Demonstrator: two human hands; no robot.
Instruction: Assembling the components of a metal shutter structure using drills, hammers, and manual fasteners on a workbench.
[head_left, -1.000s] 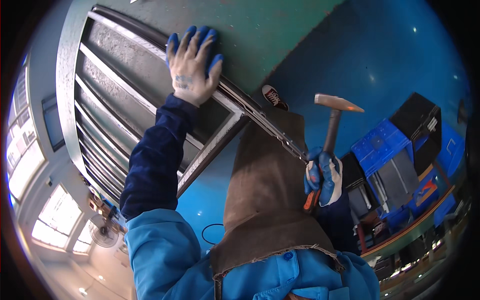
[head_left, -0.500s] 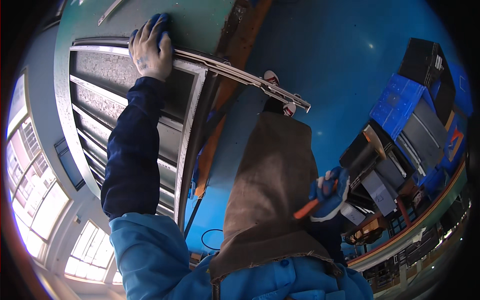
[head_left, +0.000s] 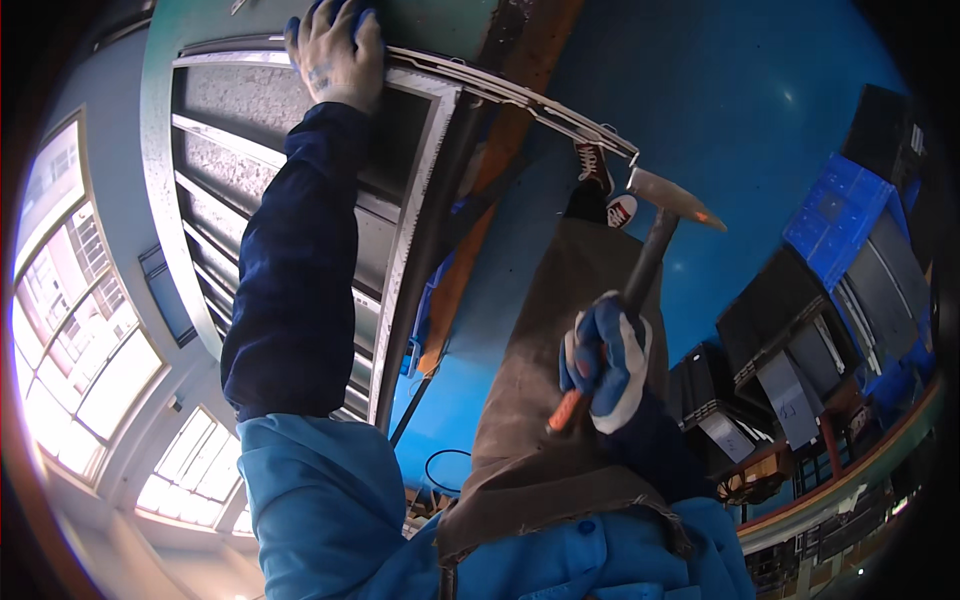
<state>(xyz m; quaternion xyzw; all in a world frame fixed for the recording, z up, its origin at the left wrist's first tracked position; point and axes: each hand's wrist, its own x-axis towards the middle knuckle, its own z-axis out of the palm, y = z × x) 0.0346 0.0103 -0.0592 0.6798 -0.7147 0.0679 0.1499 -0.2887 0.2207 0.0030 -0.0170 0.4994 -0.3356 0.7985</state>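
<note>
My left hand [head_left: 340, 60], in a white glove with blue fingertips, lies with its fingers spread over the far edge of a silver metal frame [head_left: 425, 165]. Under or against its palm runs a long thin metal rail [head_left: 520, 98], whose right end sticks out past the frame's corner. My right hand [head_left: 612, 362], in a blue and white glove, is closed around the handle of a hammer [head_left: 648, 262]. The hammer's head points up and away, near the rail's free end; I cannot tell whether they touch. The orange butt of the handle shows below my fist.
The frame, crossed by several bars, rests on a green table [head_left: 430, 22] with a worn orange-brown edge [head_left: 535, 85]. Blue crates [head_left: 835, 208] and dark boxes [head_left: 775, 305] are stacked at the right. My shoes [head_left: 621, 210] stand on the blue floor [head_left: 700, 70].
My right hand has moved up and left, and the hammer's head has come into view near the rail's end. My left hand stays on the frame's edge. The whole view has shifted.
</note>
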